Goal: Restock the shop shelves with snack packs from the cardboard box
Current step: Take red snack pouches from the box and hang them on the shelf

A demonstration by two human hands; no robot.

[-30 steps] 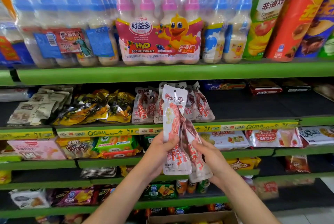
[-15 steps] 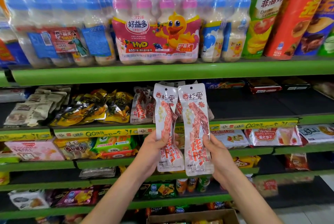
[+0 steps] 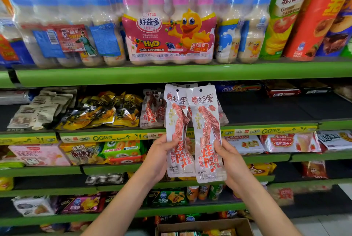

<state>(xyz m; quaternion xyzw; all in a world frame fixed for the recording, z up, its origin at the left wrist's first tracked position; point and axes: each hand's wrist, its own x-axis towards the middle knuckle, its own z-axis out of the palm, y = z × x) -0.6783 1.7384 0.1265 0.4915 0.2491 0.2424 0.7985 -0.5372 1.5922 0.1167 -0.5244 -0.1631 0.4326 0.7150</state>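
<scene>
Head view: each hand (image 3: 159, 156) grips one upright snack pack (image 3: 178, 131)

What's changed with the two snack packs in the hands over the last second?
A second ago the packs overlapped, the right pack tilted behind the left pack. The right hand has swung its pack upright, so they now stand side by side, fronts facing the camera. The left hand still grips its pack low down. The matching packs on the shelf and the cardboard box are unchanged.

Two white-red snack packs (image 3: 192, 131) upright, side by side, cardboard box (image 3: 204, 226) below
</scene>
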